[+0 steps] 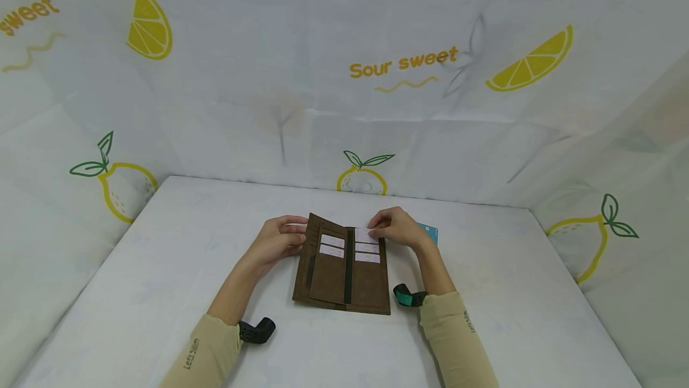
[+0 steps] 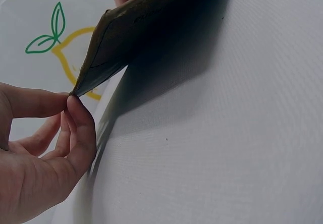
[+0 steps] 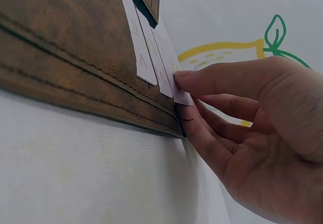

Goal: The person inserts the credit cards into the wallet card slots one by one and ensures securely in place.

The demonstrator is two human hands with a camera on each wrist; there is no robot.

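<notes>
An open brown wallet (image 1: pixel 368 283) lies in front of me, its left flap raised off the table. White cards sit in slots on both inner panels, two on the left and several on the right. With thumb and index finger my left hand (image 1: pixel 274 243) pinches the flap's outer edge, seen from beneath in the left wrist view. At the right panel's top, my right hand (image 1: pixel 399 228) grips the uppermost white card (image 3: pixel 180 94). The thumb lies on the card's face, while the index finger reaches behind the wallet's edge, partly hidden.
Beyond the right wrist lies a blue card (image 1: pixel 431 232), partly covered by that hand. A white-covered table (image 1: pixel 177 244) carries everything. Lemon-printed white sheeting (image 1: pixel 242 77) rises behind the table and along both sides.
</notes>
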